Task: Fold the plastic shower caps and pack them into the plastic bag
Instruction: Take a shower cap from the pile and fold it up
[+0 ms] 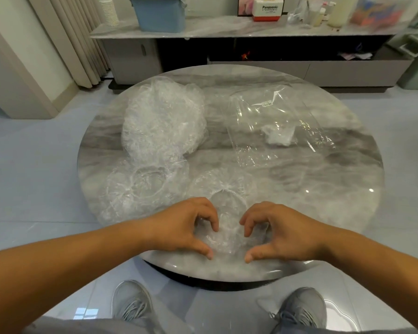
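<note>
Left hand (184, 227): lower centre of frame, at the near rim of the table (323, 201). Its fingers are curled down onto a clear shower cap (228, 233), with the thumb stretched out toward the rim. It grips the crumpled plastic on the cap's left side.

Right hand (278, 231): mirrors the left just beside it, fingers curled and thumb extended, gripping the same cap on its right side. The two hands are close together but not touching, and the cap is bunched in the gap between them. The far part of the cap spreads flat on the table toward mid-frame.

Second cap (140, 189): lies spread open, left of centre, beside the held one. Whether their edges overlap cannot be told, as both are transparent.

Pile of caps (163, 116): a loose heap in the upper left of the tabletop, its lower edge reaching the second cap.

Plastic bag (270, 112): clear and lying flat in the upper right of the tabletop, well apart from the hands. It has a small label (266, 103) near its far end. A folded cap (279, 137) sits inside the bag as a small white bundle.

Table: round, with a grey marble pattern and a glossy top.

Bottom of frame: two grey shoes (132, 302) on a shiny floor.

Top of frame: a low shelf unit (227, 27) carries a blue bin (159, 13), a stack of paper cups (109, 10) and a white box (267, 8). A curtain (70, 37) hangs in the upper left.
</note>
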A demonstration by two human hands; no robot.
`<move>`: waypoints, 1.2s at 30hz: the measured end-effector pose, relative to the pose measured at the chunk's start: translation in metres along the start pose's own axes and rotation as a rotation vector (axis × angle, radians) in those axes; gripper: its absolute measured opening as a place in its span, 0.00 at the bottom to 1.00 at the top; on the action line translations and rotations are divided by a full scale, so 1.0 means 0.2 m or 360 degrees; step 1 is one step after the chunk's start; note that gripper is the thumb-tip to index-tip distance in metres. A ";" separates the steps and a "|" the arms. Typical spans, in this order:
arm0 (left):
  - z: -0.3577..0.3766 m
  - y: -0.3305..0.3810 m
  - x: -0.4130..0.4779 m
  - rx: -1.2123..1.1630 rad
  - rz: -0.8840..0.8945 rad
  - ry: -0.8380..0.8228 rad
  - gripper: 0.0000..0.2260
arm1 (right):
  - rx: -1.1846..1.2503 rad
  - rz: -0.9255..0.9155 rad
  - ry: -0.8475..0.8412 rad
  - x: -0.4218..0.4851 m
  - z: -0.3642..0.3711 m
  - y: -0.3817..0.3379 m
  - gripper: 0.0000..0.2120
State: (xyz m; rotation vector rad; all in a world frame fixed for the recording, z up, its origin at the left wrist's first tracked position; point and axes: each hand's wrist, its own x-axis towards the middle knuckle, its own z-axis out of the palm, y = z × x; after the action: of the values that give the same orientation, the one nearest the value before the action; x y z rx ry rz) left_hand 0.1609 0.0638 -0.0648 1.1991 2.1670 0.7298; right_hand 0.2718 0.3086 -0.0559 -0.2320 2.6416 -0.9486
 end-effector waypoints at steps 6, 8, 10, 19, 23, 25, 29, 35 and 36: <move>-0.05 0.01 0.01 -0.0434 -0.0179 0.0107 0.04 | 0.0097 0.0025 0.0107 0.00 0.00 0.00 0.23; -0.07 0.03 0.01 -0.0621 -0.0269 0.0164 0.05 | 0.0180 0.0079 0.0218 0.01 0.00 0.00 0.17; -0.08 0.03 0.02 -0.0749 -0.0350 0.0254 0.08 | 0.0260 0.0112 0.0315 0.03 0.00 -0.01 0.11; -0.07 -0.02 0.07 -0.0632 -0.0705 0.0580 0.07 | 0.0438 0.0478 0.0453 0.16 -0.01 -0.06 0.10; -0.07 -0.02 0.08 -0.0015 -0.0603 0.0572 0.07 | 0.0206 0.0596 0.0395 0.20 0.00 -0.03 0.07; -0.06 -0.03 0.08 0.0089 -0.0634 0.0474 0.13 | -0.0089 0.0626 0.0412 0.21 0.00 -0.03 0.09; -0.10 0.00 0.10 -0.0060 -0.0748 0.0373 0.26 | -0.0269 0.0638 0.0512 0.22 -0.05 -0.03 0.17; -0.16 0.10 0.14 -0.0847 -0.0900 0.0447 0.47 | 0.0540 0.0568 0.0770 0.26 -0.09 -0.09 0.16; -0.15 0.11 0.15 -0.0999 -0.0913 0.0454 0.49 | 0.0734 0.0579 0.0729 0.27 -0.08 -0.11 0.17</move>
State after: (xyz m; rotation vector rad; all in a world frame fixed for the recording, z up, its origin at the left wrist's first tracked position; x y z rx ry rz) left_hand 0.1397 0.0942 -0.0343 0.1487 2.0897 1.2303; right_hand 0.2163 0.2884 -0.0432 0.6187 2.5980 -1.5731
